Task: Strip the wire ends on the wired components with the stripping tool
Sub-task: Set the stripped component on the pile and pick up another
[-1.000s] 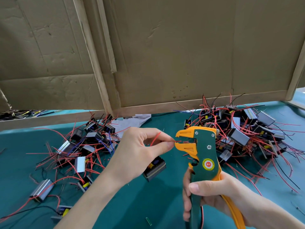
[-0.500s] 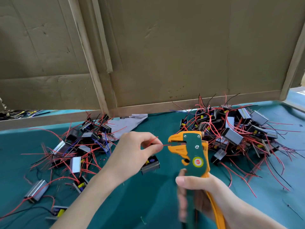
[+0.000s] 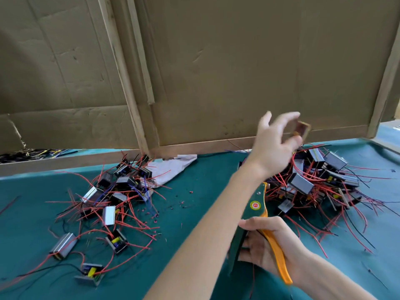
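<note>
Head view. The left hand (image 3: 275,144) is reaching across above the right forearm. Its fingers are lying loosely spread. A small boxy component (image 3: 302,131) is showing at its fingertips, motion-blurred; cannot tell whether it is being lightly pinched or is already free. Directly below that hand a heap of wired components (image 3: 313,182) is lying on the teal mat (image 3: 194,213). The right hand (image 3: 270,243) is gripping the stripping tool (image 3: 256,205) by its handles, thumb lying on the green handle and the orange handle running out past the heel of the palm. The tool's head is pointing up from the grip towards the left wrist and is hiding behind that forearm, so its jaws are not showing. Judgement: the step in hand is dropping a stripped unit onto the heap beneath the left hand. The next move is calling for that hand to cross to the second heap (image 3: 110,198), lying well off to the thumb side of the tool grip, take one unit, single out a lead and feed it into the tool's head. Materials: the units are looking like small rigid blocks, some cased in shiny metal, some showing yellow and blue parts, all trailing thin, flexible red and black leads that are tangling together. Tiny red insulation offcuts (image 3: 151,215) are dotting the mat between grip and second heap. Creased brown cardboard (image 3: 216,72) is standing beyond both hands.
</note>
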{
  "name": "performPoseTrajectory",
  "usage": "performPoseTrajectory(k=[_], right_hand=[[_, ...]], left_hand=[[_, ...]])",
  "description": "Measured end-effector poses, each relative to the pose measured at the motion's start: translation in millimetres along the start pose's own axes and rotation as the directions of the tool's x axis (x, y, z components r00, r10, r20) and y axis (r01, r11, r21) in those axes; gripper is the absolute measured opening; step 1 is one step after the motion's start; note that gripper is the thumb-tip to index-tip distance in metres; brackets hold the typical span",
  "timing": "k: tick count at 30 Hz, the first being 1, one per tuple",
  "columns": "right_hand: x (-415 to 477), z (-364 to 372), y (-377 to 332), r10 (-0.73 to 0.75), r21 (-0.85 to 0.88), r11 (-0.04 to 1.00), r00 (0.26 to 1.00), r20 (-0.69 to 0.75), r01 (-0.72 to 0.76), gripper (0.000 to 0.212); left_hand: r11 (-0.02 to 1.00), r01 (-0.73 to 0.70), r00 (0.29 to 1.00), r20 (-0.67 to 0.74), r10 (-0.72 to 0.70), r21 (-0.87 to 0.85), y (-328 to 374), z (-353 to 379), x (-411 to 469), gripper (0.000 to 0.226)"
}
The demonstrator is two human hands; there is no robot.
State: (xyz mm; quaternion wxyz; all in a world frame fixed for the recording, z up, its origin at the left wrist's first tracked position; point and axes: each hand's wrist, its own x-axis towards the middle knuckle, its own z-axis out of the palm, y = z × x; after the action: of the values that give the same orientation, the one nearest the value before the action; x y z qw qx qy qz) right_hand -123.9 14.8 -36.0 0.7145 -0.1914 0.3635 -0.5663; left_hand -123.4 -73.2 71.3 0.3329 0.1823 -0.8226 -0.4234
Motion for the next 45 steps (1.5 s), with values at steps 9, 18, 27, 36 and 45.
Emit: performPoseTrajectory(k=[9,18,27,36,45], right_hand=[[7,-7,-8,-0.073,0.013,0.997,0.996,-0.055,0.074,0.01],[5,-2,-9,-0.1,-0.005,0.995,0.992,-0.082,0.1,0.024],[4,0,-9,-0.097,-0.016,0.995,0.992,-0.076,0.096,0.024],[7,-7,-6,-0.083,-0.023,0.996,0.995,-0.063,0.082,0.024],[3,-3,-7,-0.124,-0.018,0.992,0.99,-0.072,0.123,0.029]], left_hand=[[0.875,0.2,0.979,-0.125,-0.16,0.442,-69,-82,-71,0.046],[0.22,0.643,0.756,-0.561,-0.337,0.734,-141,-179,-127,0.048],[0.14,0.613,0.776,-0.558,-0.294,0.778,-165,-218,-117,0.054],[0.473,0.548,0.798,-0.601,-0.047,0.69,-155,-235,-125,0.024],[0.896,0.224,0.715,-0.689,0.116,0.384,-88,-194,-91,0.006]])
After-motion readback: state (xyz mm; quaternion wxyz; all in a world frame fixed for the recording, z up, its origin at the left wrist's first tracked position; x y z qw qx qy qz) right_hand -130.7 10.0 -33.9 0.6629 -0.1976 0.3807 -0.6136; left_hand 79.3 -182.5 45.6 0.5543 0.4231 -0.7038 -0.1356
